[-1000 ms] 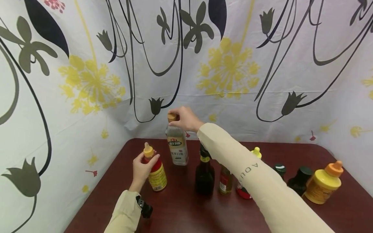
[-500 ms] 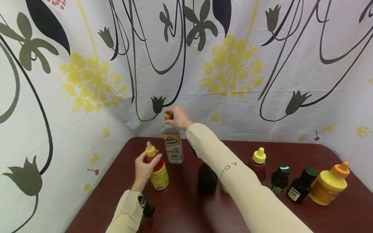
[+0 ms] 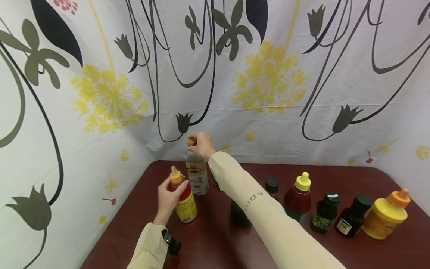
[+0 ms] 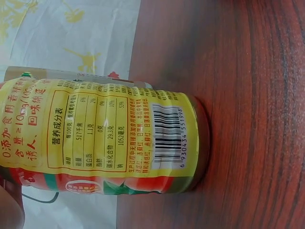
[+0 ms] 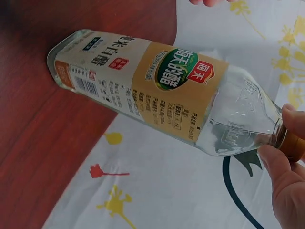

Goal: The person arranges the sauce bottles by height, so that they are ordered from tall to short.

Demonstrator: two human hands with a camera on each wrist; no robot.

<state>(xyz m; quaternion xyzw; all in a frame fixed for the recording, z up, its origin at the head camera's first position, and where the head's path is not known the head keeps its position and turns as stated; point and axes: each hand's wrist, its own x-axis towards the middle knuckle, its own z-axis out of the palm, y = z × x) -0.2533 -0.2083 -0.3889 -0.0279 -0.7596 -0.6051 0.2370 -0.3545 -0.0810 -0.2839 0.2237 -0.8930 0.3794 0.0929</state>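
Observation:
My left hand (image 3: pixel 169 198) grips the upper part of a squeeze sauce bottle (image 3: pixel 186 209) with a yellow nozzle cap, a red upper body and a yellow label. In the left wrist view its yellow label (image 4: pixel 105 129) with a barcode fills the middle. My right hand (image 3: pixel 202 145) pinches the orange-brown cap of a clear glass vinegar bottle (image 3: pixel 197 175), which stands upright just behind the squeeze bottle. The right wrist view shows the vinegar bottle's tan and white label (image 5: pixel 143 86), with thumb and finger at its cap (image 5: pixel 291 144).
Right of my hands stand a dark bottle (image 3: pixel 239 216) and a black-capped bottle (image 3: pixel 272 185), both partly behind my right sleeve. Further right are a yellow-capped red bottle (image 3: pixel 299 200), two dark green-capped jars (image 3: pixel 325 213) and a yellow bottle (image 3: pixel 383 216). A patterned cloth (image 3: pixel 268 142) hangs behind the table.
My right hand and the vinegar bottle have shifted left, closer to the squeeze bottle. My right sleeve has swung left, uncovering more bottles. My left hand keeps its grip, and the head view has shifted slightly.

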